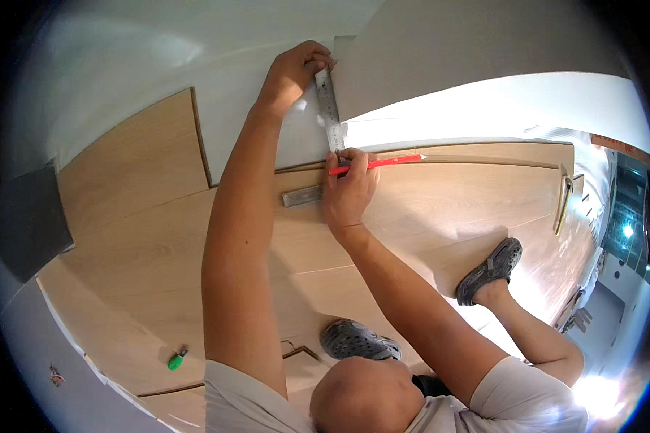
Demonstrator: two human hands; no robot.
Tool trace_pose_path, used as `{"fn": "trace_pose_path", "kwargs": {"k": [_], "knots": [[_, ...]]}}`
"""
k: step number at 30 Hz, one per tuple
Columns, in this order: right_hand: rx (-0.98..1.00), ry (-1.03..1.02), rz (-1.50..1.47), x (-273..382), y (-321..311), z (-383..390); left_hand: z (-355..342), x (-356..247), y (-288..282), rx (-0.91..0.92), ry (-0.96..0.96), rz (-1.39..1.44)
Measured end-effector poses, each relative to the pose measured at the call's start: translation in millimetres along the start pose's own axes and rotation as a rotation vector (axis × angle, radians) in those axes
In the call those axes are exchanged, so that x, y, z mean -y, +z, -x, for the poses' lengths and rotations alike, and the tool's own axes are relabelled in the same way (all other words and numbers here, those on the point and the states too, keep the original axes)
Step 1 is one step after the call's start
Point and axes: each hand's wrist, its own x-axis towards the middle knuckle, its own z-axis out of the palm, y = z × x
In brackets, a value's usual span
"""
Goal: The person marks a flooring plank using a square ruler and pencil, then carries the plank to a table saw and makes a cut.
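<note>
A metal ruler blade (328,108) with graduation marks runs along the bare pale floor beside a grey panel's corner. At its far end, the fingers of my left hand (298,71) are closed on it. My right hand (350,189) is at its near end and grips a red pencil (397,162), whose tip points right. Just left of that hand lies a grey metal bar (302,196) on the wood-look planks (383,195). It looks like the stock of a square, but my right hand hides where it might join the blade.
A grey panel (477,50) stands at the far right. A laid plank (137,144) ends in a step at left, near a dark grey sheet (29,216). A small green-handled tool (176,359) lies at lower left. Grey clogs (490,270) rest on the planks.
</note>
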Motion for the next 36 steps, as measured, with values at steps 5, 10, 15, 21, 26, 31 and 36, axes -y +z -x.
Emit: {"fn": "trace_pose_path", "kwargs": {"k": [5,10,15,21,26,31,36], "knots": [[-0.011,-0.013,-0.018,0,-1,0,2,1,2,-0.006,0.024,-0.02],[-0.022,-0.018,-0.019,-1,-1,-1,1,3,4,-0.033,0.042,-0.061],[-0.03,-0.029,-0.009,-4,2,0,4,4,0,-0.004,0.097,-0.108],[0.009,0.01,-0.038,-3,2,0,-2,15,-1,0.037,0.082,-0.054],[0.049,-0.122,-0.18,-20,-13,1,-3,16,3,0.069,0.096,0.028],[0.069,-0.276,-0.146,-35,-32,10,-7,29,2,0.077,0.071,0.151],[0.115,-0.297,-0.115,-35,-37,18,-15,50,-9,0.121,0.117,0.127]]}}
